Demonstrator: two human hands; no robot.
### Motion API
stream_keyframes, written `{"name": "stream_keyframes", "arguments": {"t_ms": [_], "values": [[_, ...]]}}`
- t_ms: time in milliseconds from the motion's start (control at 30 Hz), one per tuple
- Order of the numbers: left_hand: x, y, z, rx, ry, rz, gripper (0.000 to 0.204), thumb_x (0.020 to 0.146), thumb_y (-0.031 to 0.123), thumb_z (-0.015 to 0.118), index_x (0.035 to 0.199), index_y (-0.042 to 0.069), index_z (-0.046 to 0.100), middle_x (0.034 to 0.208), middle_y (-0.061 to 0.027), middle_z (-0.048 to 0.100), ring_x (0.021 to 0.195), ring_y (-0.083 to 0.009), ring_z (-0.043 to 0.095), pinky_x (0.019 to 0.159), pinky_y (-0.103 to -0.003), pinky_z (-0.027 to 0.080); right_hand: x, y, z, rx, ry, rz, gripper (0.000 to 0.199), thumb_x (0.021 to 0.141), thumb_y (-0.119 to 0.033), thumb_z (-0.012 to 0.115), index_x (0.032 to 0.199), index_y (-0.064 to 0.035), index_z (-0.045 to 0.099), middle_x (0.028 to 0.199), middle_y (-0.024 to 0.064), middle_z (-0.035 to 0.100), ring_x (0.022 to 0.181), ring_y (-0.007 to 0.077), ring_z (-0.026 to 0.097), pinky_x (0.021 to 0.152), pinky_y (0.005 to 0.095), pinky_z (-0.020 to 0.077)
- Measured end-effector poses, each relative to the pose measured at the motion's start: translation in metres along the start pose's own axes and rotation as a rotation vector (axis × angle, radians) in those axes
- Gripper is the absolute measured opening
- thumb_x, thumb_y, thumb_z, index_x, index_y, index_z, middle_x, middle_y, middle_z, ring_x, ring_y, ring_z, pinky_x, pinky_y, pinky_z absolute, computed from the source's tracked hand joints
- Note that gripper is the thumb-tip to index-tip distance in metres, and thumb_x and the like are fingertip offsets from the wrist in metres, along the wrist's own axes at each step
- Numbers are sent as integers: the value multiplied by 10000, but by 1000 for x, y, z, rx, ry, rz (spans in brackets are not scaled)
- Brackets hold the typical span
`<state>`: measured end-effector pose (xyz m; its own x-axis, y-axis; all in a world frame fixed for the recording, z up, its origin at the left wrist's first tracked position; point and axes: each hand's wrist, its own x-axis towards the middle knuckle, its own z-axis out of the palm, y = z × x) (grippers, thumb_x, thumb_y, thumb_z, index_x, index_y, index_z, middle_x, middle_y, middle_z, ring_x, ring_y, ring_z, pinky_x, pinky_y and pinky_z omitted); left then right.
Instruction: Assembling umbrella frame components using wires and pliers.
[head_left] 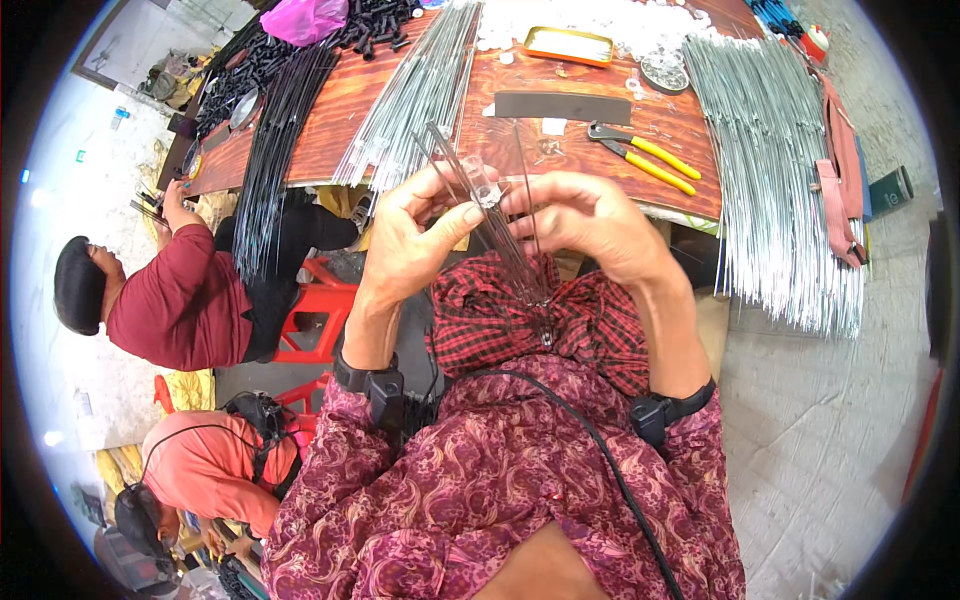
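Above my lap, my left hand (415, 235) is closed around a bundle of thin dark metal rods (516, 268), which slants down toward the checked cloth (470, 315). A small clear plastic piece (480, 178) sits at the bundle beside my left fingertips. My right hand (605, 225) is closed with bent fingers near a single thin rod (523, 165) that stands almost upright; it appears pinched there, though the fingertips are partly hidden. Both hands are close together, just in front of the table edge.
On the red-brown table (660, 122) lie yellow-handled pliers (665, 156), a dark flat strip (563, 107), a yellow-rimmed tray (570, 61) and silver rods (425, 90). More silver rods (770, 180) overhang at right, black rods (275, 150) at left. Two people (190, 300) work at left.
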<state>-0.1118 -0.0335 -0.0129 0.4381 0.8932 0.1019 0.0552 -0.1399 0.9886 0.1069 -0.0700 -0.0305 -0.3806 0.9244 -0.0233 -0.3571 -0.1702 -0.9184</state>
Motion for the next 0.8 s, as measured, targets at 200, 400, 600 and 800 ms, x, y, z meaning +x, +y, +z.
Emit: {"name": "stream_keyframes", "arguments": {"t_ms": [200,400,600,800], "values": [[2,-3,3,-69,-59,34,337,877,59,666,1184,-49,577,1099,-92,649,1012,-143,613,912,-274,478,4,17,-4,-92,51,-18,301,867,-221,713,1043,16,656,971,42,660,851,107,616,761,263,508],[1,-7,2,-79,-34,-1,356,861,37,682,1185,-58,571,1108,-99,650,1022,-148,615,907,-280,492,1,16,5,-185,99,-85,232,875,-155,689,1029,10,632,945,18,639,853,79,584,774,245,478],[2,-8,5,-106,-35,-10,350,846,32,700,1164,-55,583,1082,-90,658,986,-138,621,875,-274,508,4,22,4,-210,146,-129,160,869,-144,654,928,3,629,807,-28,587,701,22,505,605,203,419],[5,-17,1,-120,-49,-21,348,842,41,710,1155,-54,590,1086,-93,657,997,-141,620,884,-277,507,4,28,7,-264,250,-192,149,866,-132,652,923,3,624,768,-42,578,659,5,487,568,185,399]]}}
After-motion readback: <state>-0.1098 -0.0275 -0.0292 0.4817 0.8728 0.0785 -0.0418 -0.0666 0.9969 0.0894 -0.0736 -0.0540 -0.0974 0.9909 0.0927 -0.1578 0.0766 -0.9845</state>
